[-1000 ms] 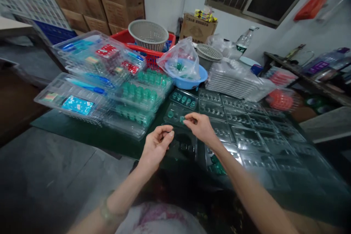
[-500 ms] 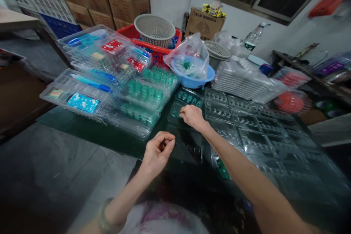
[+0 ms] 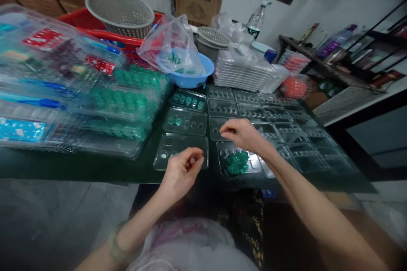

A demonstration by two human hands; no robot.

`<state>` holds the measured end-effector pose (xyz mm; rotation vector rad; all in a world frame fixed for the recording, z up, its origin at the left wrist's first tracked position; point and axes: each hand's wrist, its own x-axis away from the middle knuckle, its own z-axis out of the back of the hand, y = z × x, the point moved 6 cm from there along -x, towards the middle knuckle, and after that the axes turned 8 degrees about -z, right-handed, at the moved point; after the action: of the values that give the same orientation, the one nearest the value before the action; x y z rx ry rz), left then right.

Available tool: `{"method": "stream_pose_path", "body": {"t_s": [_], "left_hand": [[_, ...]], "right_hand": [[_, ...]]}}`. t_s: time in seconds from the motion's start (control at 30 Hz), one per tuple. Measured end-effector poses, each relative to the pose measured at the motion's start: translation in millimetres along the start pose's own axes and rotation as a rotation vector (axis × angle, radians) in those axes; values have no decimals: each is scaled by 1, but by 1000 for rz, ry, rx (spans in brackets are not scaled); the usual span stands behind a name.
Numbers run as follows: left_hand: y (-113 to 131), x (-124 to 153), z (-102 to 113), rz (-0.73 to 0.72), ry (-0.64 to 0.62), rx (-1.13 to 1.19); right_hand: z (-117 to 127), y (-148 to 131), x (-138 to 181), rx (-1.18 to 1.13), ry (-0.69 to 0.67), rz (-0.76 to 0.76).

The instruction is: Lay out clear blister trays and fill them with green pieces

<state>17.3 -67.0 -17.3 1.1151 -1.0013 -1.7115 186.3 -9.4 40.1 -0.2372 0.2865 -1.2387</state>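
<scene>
My left hand [image 3: 182, 172] hovers at the near table edge with its fingers curled in a loose pinch; what it holds is hidden. My right hand [image 3: 243, 134] is above the clear trays, fingers bent downward, just above a heap of small green pieces [image 3: 237, 162] lying in a near tray [image 3: 254, 165]. A clear blister tray [image 3: 186, 120] to the left holds two green pieces. Another tray behind it [image 3: 188, 100] holds several. The closest tray [image 3: 168, 152] sits under my left fingers.
Stacks of filled blister packs [image 3: 121, 101] lie at the left. A blue bowl with a plastic bag [image 3: 187, 77], a red basket [image 3: 95, 29], a grey basket [image 3: 121, 8] and a stack of clear trays [image 3: 241, 74] stand behind. Many clear trays [image 3: 286, 127] cover the right side.
My right hand drew back from the tray holding two green pieces and now sits nearer, over the heap of green pieces. The view tilted down and closer. My left hand stayed nearly still.
</scene>
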Motion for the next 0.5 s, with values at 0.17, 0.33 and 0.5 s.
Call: {"method": "stream_pose_path", "body": {"t_s": [0.17, 0.33, 0.5], "left_hand": [[17, -7, -44, -168, -179, -192], [18, -6, -69, -215, -274, -350], [16, -4, -83, -248, -302, -479]], "right_hand": [[-15, 32, 62, 147, -197, -107], [-26, 25, 69, 183, -260, 63], [-26, 30, 67, 101, -214, 80]]}}
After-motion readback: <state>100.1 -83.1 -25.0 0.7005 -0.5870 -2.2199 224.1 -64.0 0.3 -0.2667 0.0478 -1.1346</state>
